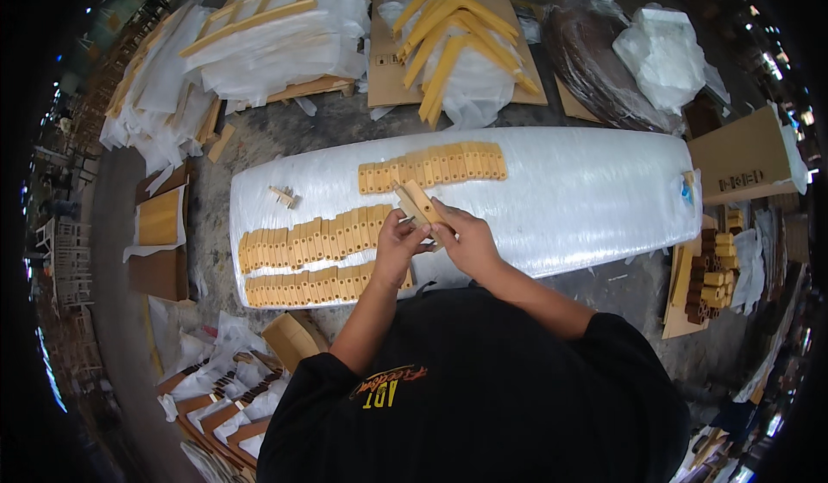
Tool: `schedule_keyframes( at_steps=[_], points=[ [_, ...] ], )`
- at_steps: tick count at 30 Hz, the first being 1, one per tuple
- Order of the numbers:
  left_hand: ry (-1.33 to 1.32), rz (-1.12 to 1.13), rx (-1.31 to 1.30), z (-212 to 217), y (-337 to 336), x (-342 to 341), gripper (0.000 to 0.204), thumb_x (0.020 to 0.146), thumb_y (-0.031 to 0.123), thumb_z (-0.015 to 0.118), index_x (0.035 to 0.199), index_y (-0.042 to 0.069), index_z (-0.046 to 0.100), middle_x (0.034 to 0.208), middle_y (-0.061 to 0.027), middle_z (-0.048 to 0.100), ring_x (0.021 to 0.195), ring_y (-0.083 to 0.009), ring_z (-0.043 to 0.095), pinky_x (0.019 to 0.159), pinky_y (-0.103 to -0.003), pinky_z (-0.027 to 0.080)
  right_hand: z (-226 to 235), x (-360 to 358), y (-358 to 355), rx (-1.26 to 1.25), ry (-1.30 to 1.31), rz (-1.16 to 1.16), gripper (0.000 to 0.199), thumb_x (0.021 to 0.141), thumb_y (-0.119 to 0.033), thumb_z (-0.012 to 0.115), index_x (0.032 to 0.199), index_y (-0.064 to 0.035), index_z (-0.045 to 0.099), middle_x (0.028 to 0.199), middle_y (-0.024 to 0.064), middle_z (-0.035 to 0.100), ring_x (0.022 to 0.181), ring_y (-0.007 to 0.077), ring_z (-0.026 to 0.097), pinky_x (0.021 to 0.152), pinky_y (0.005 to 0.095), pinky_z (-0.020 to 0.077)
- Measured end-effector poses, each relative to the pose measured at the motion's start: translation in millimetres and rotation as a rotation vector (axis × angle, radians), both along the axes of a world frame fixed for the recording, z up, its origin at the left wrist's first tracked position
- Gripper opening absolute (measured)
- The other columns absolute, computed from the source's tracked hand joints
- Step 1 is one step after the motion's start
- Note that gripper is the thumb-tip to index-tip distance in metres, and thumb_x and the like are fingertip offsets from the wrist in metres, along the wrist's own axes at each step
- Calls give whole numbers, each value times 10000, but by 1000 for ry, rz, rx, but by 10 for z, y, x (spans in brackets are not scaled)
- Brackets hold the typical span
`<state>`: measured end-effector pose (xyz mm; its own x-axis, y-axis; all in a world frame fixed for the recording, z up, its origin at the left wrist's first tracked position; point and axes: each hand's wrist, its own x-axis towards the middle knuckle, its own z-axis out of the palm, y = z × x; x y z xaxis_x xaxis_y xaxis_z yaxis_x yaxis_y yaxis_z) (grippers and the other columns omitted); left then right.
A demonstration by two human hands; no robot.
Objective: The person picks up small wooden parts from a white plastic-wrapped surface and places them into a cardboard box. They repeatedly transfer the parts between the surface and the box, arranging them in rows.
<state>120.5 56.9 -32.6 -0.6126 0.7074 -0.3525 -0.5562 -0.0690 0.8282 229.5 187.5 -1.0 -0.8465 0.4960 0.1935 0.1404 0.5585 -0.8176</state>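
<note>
Head view: three rows of wooden blocks (431, 166) on wrapped worktop (586, 198); left hand (398, 243) and right hand (464, 238) closed on one wooden block (419, 200).

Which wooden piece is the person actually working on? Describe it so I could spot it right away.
Find the long white plastic-wrapped bundle lying across the middle. At its near edge, the left hand and right hand meet around one short yellow wooden block. Unlike the blocks lined up flat in rows, it stands alone, tilted up and gripped in the fingers.
</note>
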Motion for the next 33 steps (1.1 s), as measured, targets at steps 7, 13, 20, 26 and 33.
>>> schedule_keyframes(
  at_steps=[7, 13, 20, 26, 33],
  points=[
    [24, 8, 72, 188, -92, 72, 412, 945, 76, 712, 1277, 45, 469, 1172, -134, 662, 1059, -224, 684, 821, -374, 633, 241, 116, 88, -398, 84, 106, 412, 893, -137, 752, 1277, -14, 662, 1016, 203, 704, 886, 304, 708, 791, 353, 572],
    [57, 67, 217, 331, -85, 92, 558, 926, 57, 708, 1416, 61, 442, 1303, -135, 595, 1139, -266, 656, 891, -423, 606, 508, 210, 67, -197, 3, 94, 283, 858, -189, 803, 1016, 9, 678, 930, 140, 695, 803, 240, 697, 697, 342, 557],
    [120, 19, 247, 461, -77, 30, 556, 924, 81, 704, 1414, 70, 441, 1309, -130, 595, 1172, -251, 633, 953, -416, 560, 609, 298, 39, -308, 156, -43, 251, 878, -182, 796, 990, 11, 682, 904, 104, 680, 747, 184, 652, 653, 311, 533],
    [-22, 48, 211, 500, -50, 24, 533, 997, 159, 625, 1472, 82, 396, 1328, -130, 592, 1180, -230, 619, 960, -398, 539, 595, 304, -94, 7, 232, -101, 259, 846, -174, 794, 953, 3, 639, 1013, 136, 620, 886, 276, 662, 716, 356, 551],
    [57, 205, 72, 479, 129, 245, 422, 1039, 244, 545, 1388, 18, 474, 1303, -155, 607, 1118, -262, 634, 944, -366, 540, 519, 245, -338, 34, 124, 24, 532, 840, -190, 798, 1272, -39, 526, 1204, 167, 554, 950, 338, 654, 786, 413, 568]
  ],
)
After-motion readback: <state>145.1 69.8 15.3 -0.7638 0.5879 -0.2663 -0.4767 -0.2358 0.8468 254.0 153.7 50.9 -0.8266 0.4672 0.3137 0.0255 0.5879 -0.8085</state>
